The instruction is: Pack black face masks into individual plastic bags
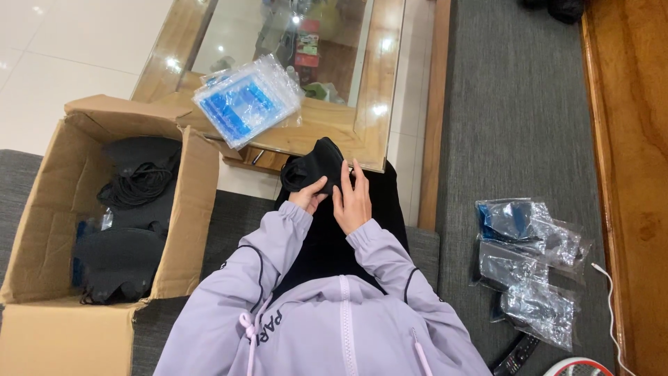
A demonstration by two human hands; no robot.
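- Black fabric piece (pixel 316 166), folded or bunched up, sits right in the person's lap area, held up just in front of the edge of the glass-topped coffee table (pixel 376 132). Can't really tell what kind of item it is, just soft, dark and kinda padded looking.
- Left hand (pixel 308 196) is tucked under the lower left side of it, fingers curled in close and pinching the cloth, so a pretty narrow grip.
- Right hand (pixel 353 200) is flatter, fingers (pixel 346 182) stretched out mostly straight and close together, pressed against the right side of the fabric. Thumb is hidden, so whether it's actually clamping or just resting there is hard to say.
- Both sleeves are a light lilac zip jacket (pixel 334 313), and the hands are almost touching each other.
- Off to the person's left is an open cardboard box (pixel 188 209) with more black fabric pieces (pixel 115 261) and a coil of black cord (pixel 139 182) inside.
- On the table there's a stack of clear plastic bags with blue contents (pixel 243 101), well apart from the hands.
- On the grey cushion to the right: a few crinkly clear bags with dark stuff inside (pixel 532 264), a white cable (pixel 611 306), and a remote control (pixel 516 355) near the bottom edge.
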